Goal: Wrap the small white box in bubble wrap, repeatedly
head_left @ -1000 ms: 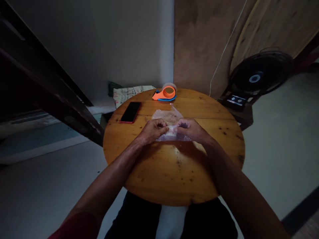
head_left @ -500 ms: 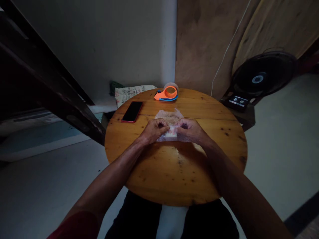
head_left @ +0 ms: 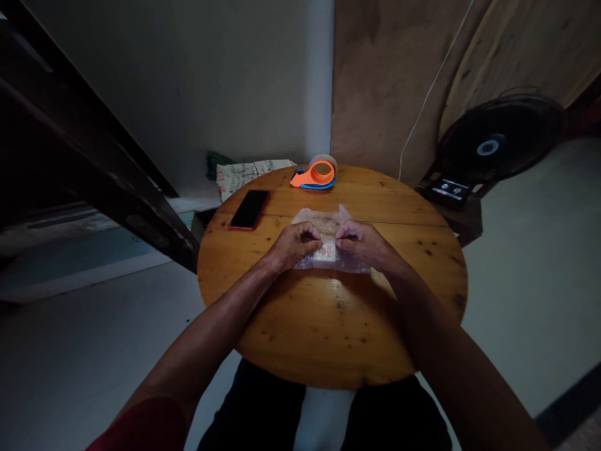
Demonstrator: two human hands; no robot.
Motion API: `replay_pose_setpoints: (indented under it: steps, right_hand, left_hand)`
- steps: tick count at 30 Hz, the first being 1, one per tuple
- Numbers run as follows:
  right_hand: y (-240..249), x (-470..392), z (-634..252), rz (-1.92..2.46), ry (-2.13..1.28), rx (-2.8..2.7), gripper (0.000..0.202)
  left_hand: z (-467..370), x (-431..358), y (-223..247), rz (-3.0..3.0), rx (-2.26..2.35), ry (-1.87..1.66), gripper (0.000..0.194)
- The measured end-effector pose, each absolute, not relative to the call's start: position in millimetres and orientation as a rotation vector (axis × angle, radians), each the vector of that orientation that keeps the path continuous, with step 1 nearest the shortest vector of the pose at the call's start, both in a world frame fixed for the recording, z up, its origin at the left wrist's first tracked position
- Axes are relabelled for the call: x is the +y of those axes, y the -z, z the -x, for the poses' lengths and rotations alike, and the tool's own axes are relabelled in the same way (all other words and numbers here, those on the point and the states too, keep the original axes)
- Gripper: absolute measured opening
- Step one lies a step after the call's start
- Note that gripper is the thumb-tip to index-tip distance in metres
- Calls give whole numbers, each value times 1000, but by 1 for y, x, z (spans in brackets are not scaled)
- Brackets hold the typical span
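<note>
A sheet of clear bubble wrap lies near the middle of the round wooden table. Within it sits a small white box with reddish marks, partly covered by the plastic. My left hand pinches the wrap at the box's left side, thumb against fingers. On the other side, my right hand has its thumb and fingertips closed on the wrap by the box's upper right. The fingertips of both hands are close together above the box.
An orange and blue tape dispenser stands at the table's far edge. A phone with a red rim lies at the left. Behind the table is a printed sack; a black fan stands at the right.
My right hand has shifted slightly to the right, away from the left one. More of the white box shows between them, and the wrap's right side has spread a little.
</note>
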State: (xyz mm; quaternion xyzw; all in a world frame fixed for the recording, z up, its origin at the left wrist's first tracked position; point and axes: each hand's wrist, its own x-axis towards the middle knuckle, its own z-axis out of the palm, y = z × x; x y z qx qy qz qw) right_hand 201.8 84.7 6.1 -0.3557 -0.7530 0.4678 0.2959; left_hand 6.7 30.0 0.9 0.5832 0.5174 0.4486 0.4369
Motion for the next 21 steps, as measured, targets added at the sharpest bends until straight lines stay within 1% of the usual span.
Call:
replay_pose_setpoints:
  steps: [5, 11, 15, 17, 21]
  right_hand:
    - [-7, 84, -202, 896, -1073, -2066, 11]
    - [-16, 78, -199, 674, -892, -2235, 13]
    - [-13, 82, -199, 686, -820, -2361, 13]
    - [-12, 83, -199, 684, -804, -2370, 15]
    - [-14, 82, -199, 678, -822, -2352, 15]
  left_hand:
    - [-8, 31, -3, -1423, 1300, -1123, 19]
    - [-12, 32, -4, -1419, 1289, -1100, 20]
    - [-7, 31, -6, -1452, 1313, -1107, 21]
    - [2, 29, -11, -1486, 1333, -1092, 24]
    - [27, 24, -20, -1526, 1353, -967, 37]
